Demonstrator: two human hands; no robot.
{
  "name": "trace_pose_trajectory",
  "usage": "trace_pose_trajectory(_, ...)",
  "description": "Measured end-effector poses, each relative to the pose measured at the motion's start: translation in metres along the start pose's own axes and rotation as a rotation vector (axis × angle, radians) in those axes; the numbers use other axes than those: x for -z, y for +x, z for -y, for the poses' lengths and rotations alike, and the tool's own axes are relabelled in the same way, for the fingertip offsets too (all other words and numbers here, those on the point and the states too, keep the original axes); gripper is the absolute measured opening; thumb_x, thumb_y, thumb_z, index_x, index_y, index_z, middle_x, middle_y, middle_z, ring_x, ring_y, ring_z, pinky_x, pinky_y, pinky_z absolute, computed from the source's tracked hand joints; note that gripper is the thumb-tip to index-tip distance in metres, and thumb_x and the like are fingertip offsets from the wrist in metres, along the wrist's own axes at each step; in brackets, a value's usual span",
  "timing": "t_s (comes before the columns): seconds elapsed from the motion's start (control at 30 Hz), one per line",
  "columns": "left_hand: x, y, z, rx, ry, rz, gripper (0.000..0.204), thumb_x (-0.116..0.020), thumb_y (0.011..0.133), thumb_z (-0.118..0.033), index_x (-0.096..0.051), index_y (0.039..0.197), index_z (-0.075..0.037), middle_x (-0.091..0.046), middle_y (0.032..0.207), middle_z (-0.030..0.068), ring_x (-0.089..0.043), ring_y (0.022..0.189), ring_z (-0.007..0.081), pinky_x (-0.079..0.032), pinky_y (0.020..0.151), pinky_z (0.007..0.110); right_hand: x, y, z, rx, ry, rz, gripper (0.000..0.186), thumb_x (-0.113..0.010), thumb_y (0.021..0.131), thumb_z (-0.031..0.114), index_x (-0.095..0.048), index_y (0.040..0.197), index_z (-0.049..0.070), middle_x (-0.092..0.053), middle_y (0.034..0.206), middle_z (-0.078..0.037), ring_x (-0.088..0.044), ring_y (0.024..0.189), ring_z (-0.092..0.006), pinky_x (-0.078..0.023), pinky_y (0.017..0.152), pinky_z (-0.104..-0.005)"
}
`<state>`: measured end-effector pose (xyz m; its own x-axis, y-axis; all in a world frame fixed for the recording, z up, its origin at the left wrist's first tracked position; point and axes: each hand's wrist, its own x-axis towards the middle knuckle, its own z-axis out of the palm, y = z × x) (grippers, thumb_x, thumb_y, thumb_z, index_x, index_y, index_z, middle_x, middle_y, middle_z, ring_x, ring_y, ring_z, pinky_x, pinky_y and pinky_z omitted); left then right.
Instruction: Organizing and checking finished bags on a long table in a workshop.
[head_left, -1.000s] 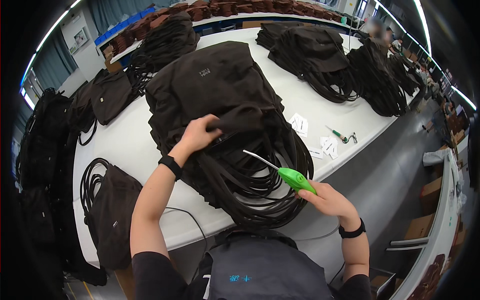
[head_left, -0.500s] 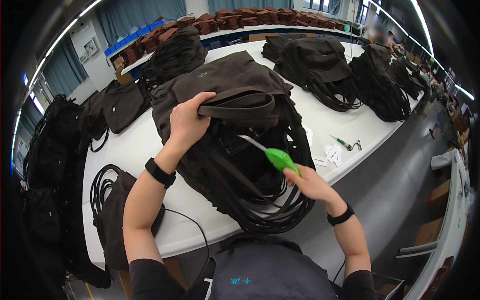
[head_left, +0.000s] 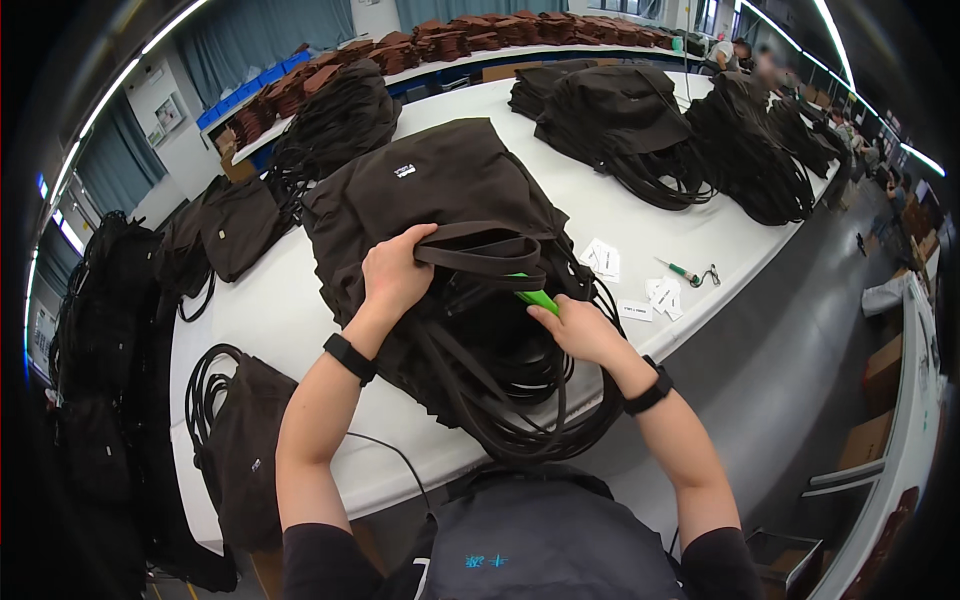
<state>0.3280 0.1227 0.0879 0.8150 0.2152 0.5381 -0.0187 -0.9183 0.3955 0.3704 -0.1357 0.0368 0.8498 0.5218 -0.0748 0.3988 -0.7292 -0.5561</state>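
Note:
A pile of dark brown fabric bags [head_left: 450,180] lies on the white table before me, with a small white label on the top one. My left hand [head_left: 398,270] is closed around the folded straps [head_left: 485,243] of the top bag, lifting them off the pile. In my right hand [head_left: 588,332] is a green-handled tool [head_left: 540,299]. Its front end reaches under the lifted straps, and its metal tip is hidden there. Below both hands, many dark strap loops [head_left: 560,435] hang toward the table's near edge.
White paper tags [head_left: 663,296] and a small green-handled screwdriver-like tool [head_left: 683,272] lie to the right. More bag piles [head_left: 620,120] stand at the far side; another bag [head_left: 255,440] sits at the near left. A black cable [head_left: 405,460] droops over the near edge.
My right hand has moved left and up, taking the green tool's tip and part of its handle under the straps. My left hand and the straps sit slightly lower.

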Motion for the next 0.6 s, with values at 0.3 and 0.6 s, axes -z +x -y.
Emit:
trace_pose_trajectory(0.3, 0.024, 0.011, -0.019, -0.161, -0.237, -0.374, 0.033, -0.064, 0.081, -0.001, -0.063, 0.113, -0.008, -0.069, 0.100, 0.0141, -0.068, 0.092, 0.0227, -0.049, 0.079, 0.026, -0.022, -0.003, -0.029, -0.042, -0.172, -0.084, 0.052, -0.048, 0.093, 0.050, -0.057, 0.091, -0.002, -0.064, 0.080, -0.022, -0.063, 0.082, -0.0405, -0.049, 0.070, -0.0480)
trace_pose_trajectory(0.6, 0.013, -0.001, 0.007, -0.090, -0.083, -0.032, 0.032, -0.068, 0.075, -0.015, -0.064, 0.107, -0.013, -0.068, 0.100, 0.0085, -0.065, 0.092, 0.0291, -0.052, 0.077, 0.036, 0.006, -0.070, -0.034, -0.017, 0.255, -0.013, 0.041, -0.052, 0.095, 0.037, -0.052, 0.083, -0.002, -0.054, 0.065, -0.019, -0.056, 0.063, -0.0333, -0.043, 0.060, -0.0399)
